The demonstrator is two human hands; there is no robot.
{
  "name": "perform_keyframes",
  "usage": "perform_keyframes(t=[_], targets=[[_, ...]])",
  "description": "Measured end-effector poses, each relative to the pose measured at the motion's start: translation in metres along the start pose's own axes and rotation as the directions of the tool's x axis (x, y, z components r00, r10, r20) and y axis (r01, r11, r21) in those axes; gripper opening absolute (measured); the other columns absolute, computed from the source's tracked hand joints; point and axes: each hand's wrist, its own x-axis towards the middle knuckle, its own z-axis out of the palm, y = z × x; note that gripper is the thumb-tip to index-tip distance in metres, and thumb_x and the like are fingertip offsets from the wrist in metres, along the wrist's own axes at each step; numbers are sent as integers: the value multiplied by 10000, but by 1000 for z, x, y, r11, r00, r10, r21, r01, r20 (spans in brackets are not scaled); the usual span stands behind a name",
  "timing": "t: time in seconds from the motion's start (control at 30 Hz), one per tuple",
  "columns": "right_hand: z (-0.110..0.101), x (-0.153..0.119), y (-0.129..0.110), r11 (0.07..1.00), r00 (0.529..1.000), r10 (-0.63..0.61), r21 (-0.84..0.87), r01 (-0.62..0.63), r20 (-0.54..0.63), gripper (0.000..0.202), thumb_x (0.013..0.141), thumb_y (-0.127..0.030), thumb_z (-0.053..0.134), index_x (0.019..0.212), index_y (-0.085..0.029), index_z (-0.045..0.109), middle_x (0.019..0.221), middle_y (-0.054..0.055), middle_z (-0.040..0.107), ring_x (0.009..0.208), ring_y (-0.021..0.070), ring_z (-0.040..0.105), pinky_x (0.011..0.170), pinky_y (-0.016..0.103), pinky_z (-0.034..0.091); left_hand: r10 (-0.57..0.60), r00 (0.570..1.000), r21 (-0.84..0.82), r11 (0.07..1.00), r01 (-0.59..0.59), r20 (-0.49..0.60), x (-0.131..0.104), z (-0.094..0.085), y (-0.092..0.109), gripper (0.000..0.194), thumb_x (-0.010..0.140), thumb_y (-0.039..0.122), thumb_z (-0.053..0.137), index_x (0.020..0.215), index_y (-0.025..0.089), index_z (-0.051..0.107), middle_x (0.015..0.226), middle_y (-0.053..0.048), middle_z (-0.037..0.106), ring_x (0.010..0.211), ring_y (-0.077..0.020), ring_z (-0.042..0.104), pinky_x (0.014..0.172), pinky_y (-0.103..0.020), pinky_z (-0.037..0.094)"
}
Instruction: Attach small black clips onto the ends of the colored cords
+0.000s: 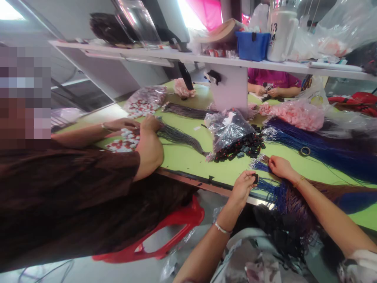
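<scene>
My left hand (243,184) is closed in a pinch on a small black connector housing (255,179) at the table's front edge. Blue wires (269,188) run from beside that housing and hang down in front of me. My right hand (281,167) has its fingers closed at the end of a bundle of brown wires (265,158), near their silver terminals. How many wires it grips is hidden. Just beyond both hands lies a pile of loose black connector housings (243,147), spilling from a clear plastic bag (228,125).
To the right lie long blue wires (309,139) and a tape roll (304,151). A co-worker's hands (150,124) are at white and red pieces (125,141) on the left; another person (275,84) sits opposite. A shelf (200,59) spans above. A red chair (176,224) stands below.
</scene>
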Motion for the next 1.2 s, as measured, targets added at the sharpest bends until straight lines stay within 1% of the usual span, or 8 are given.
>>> perform_keyframes(t=[0.1, 0.17, 0.33, 0.47, 0.6, 0.73, 0.9, 1.2], targets=[[1, 2, 3, 995, 998, 29, 92, -24, -50, 158, 837, -260, 444, 831, -170, 574, 725, 44, 637, 604, 138, 501, 543, 241, 274, -4, 1000, 1, 1000, 4, -7, -1, 2, 1, 349, 578, 251, 787, 864, 139, 619, 740, -13, 610, 664, -99, 550, 630, -219, 432], [1, 3, 3, 978, 995, 7, 209, 13, -96, 134, 826, -262, 456, 798, -176, 555, 680, 18, 612, 582, 128, 488, 550, 232, 298, 1, 1000, 0, 1000, -1, -4, -1, 4, 2, 345, 583, 250, 784, 867, 141, 620, 751, -11, 606, 665, -94, 545, 631, -217, 432], [-6, -1, -12, 840, 975, -87, 511, 183, -206, 150, 809, -290, 470, 737, -178, 540, 642, -13, 568, 568, 114, 473, 552, 217, 355, 26, 999, -50, 998, -24, 29, 5, 12, 1, 323, 602, 238, 770, 870, 146, 615, 763, -12, 594, 676, -96, 539, 637, -219, 432], [-11, -16, -24, 750, 972, -119, 623, 222, -203, 140, 787, -271, 492, 716, -167, 553, 627, -23, 546, 550, 97, 447, 527, 203, 351, 24, 999, -120, 993, -19, 36, 13, 17, -1, 309, 610, 211, 759, 873, 143, 610, 813, -21, 598, 707, -99, 546, 646, -220, 434], [-8, -34, -27, 762, 980, -106, 619, 189, -168, 113, 750, -242, 520, 691, -159, 567, 550, -48, 484, 499, 80, 388, 486, 190, 311, -10, 998, -163, 986, 19, 57, 19, 17, -5, 265, 639, 174, 719, 878, 140, 611, 822, -27, 595, 712, -99, 545, 641, -216, 434], [-3, -43, -28, 804, 976, -115, 559, 201, -186, 100, 717, -215, 526, 635, -161, 542, 503, -58, 456, 466, 69, 357, 466, 185, 276, -36, 998, -167, 985, 45, 60, 21, 14, -9, 239, 670, 141, 672, 902, 146, 614, 819, -25, 585, 711, -100, 549, 653, -221, 445], [-1, -45, -30, 852, 972, -122, 482, 206, -200, 122, 713, -221, 525, 604, -165, 530, 489, -51, 463, 450, 69, 341, 452, 189, 240, -41, 998, -165, 985, 50, 55, 20, 11, -11, 232, 677, 125, 653, 905, 146, 615, 830, -34, 584, 742, -114, 559, 676, -235, 456], [3, -43, -31, 868, 972, -114, 456, 197, -204, 126, 713, -225, 524, 601, -169, 537, 493, -42, 487, 454, 77, 364, 462, 196, 242, -30, 999, -144, 989, 36, 41, 18, 13, -9, 253, 640, 145, 692, 882, 151, 620, 828, -22, 587, 728, -106, 553, 663, -231, 453]])
